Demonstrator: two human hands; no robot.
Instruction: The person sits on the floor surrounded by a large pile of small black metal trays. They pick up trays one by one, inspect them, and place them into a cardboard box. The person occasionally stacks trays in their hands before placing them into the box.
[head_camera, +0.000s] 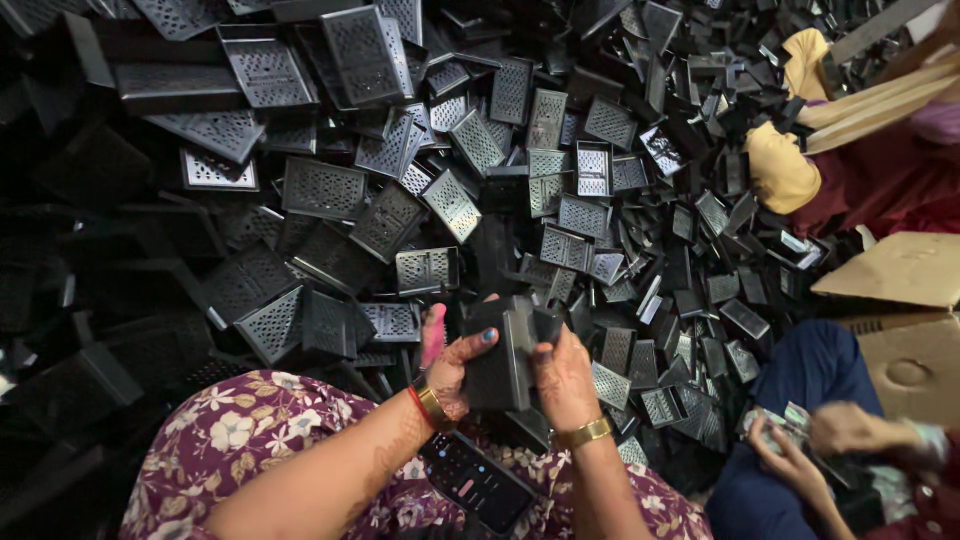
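Far left: large black perforated plastic trays (170, 90) stacked and leaning in shadow, some nested, apparently dumped rather than arranged. Next along, a floral-print lap (240, 440), purple with pale flowers, close under the camera, suggesting a seated posture at the edge of the heap. Above it and spreading across the whole floor, a heap of small black perforated plastic panels (480, 170), lying at all angles, some face up showing grey mesh, overlapping and within arm's reach.

Centre, low: left hand (455, 365), bangle and red thread at the wrist, fingers curled narrow around a black plastic box-shaped piece (500, 355), thumb with a blue-painted nail pressed on its face, seemingly to steady it upright above the lap. Just right, touching the same piece: right hand (565, 375), gold watch at the wrist, fingers closed on the piece's right edge, where a thinner black part seems to meet it; exact join hidden by the fingers. Piece thus clamped between both hands, clear of the heap, just in front of it. Below the wrists, a dark phone (475, 480) with a lit screen resting flat on the lap.

Further right, a co-worker's blue-clad knee (820, 370) and that person's hands (830, 435) busy over something pale and small, too blurred to name. Far right, cardboard boxes (900, 300), flaps open, beside yellow and red cloth (790, 160) at the heap's edge.
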